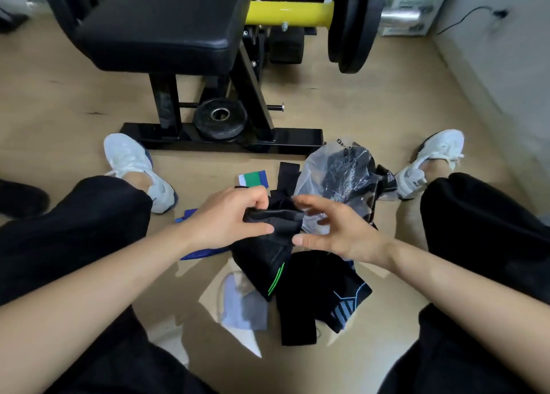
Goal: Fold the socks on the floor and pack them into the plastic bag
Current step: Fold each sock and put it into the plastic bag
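My left hand [229, 215] grips the top of a black sock with green stripes [265, 256], which hangs above the floor between my legs. My right hand [333, 230] is beside it with fingers spread, its thumb and fingertips at the sock's right edge. Behind the hands lies a clear plastic bag [336, 170] holding dark socks. On the floor lie a black sock with a grey-blue pattern [330, 298], a white and grey sock [241, 307], a blue sock [202, 253] partly hidden under my left wrist, and a green, white and blue cuff [253, 179].
I sit on a tan floor with legs apart, white shoes [134, 167] [428, 161] to each side. A black weight bench [166, 30] with a yellow bar and weight plates [220, 119] stands just beyond the socks. A grey wall runs along the right.
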